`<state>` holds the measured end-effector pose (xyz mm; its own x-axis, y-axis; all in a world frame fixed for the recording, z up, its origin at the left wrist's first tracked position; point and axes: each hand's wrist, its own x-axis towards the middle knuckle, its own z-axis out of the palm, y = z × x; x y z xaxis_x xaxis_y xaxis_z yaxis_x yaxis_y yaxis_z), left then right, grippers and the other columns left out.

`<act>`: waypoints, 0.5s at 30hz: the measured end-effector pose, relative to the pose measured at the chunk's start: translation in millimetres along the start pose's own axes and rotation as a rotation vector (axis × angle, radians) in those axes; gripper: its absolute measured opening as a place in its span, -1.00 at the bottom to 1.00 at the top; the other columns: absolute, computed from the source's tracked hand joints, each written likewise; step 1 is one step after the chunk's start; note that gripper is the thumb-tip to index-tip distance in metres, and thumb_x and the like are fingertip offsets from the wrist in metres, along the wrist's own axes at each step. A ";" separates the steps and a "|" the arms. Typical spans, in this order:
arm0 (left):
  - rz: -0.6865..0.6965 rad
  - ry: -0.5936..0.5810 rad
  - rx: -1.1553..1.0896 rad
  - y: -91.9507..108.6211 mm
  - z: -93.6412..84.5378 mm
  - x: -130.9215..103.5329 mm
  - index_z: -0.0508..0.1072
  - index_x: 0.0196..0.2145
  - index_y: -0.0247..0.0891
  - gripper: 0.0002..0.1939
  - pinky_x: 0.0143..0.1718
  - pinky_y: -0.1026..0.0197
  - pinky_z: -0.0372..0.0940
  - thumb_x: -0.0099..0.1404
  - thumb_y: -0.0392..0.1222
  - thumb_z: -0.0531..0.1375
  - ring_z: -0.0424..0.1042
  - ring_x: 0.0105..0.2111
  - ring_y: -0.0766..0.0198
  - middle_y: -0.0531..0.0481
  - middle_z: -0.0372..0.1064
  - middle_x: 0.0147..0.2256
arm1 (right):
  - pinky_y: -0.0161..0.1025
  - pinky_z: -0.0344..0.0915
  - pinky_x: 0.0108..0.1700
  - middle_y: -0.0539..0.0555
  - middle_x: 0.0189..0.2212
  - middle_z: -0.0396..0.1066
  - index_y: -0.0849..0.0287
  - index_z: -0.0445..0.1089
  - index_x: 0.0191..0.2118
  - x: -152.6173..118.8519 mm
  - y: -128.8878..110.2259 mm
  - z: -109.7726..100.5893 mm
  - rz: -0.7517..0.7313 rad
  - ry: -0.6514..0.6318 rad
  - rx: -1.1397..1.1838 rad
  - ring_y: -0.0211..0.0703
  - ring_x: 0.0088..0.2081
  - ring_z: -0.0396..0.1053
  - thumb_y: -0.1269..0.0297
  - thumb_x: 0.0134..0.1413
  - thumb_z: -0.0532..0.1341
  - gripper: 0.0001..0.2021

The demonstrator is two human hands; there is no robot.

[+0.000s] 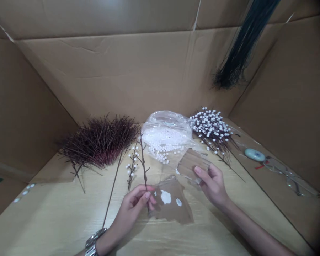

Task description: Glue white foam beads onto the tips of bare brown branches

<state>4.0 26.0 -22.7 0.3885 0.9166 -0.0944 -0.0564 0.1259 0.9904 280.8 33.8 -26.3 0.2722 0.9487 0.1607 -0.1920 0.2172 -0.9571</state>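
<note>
We hold our two hands apart over the pale tabletop point(77, 220), both reaching in from the near edge. Our left hand point(138, 202) comes up from the lower left, a metal watch point(94, 241) at its wrist, with thumb and fingers pinched around the lower part of a bare brown twig point(142, 156) that stands nearly upright in our grip. Our right hand point(213, 185) comes in from the lower right, forearm slanting inward, its thumb laid on top of a torn cardboard piece point(192, 164) that it grips at the near right side; a white smear shows on the piece's left corner. Between and below the hands, a flat cardboard scrap point(176, 213) lies on the table with white blobs on it, just beside our left fingertips. Beyond our hands sits a clear plastic bag point(166, 124) of white beads, between a heap of dark bare twigs point(101, 142) on the left and a bunch of white-tipped twigs point(210, 124) on the right. A beaded sprig point(132, 165) lies just left of the held twig.
</note>
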 end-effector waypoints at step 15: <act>-0.037 -0.019 -0.103 -15.0 -10.1 -0.5 0.50 -0.14 -0.27 -0.73 -0.37 0.24 0.36 0.42 0.02 0.25 0.44 -0.49 0.32 0.04 0.47 -0.44 | -0.33 0.53 -0.17 0.06 -0.22 0.66 0.05 0.60 -0.12 -11.8 -16.7 31.0 -0.077 -0.094 -0.064 -0.12 -0.19 0.62 0.14 0.12 0.42 -0.78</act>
<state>-4.6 27.5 -38.5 0.4098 0.9032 -0.1275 -0.1360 0.1987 0.9706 251.5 26.0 -4.7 0.1938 0.9478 0.2531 -0.1128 0.2778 -0.9540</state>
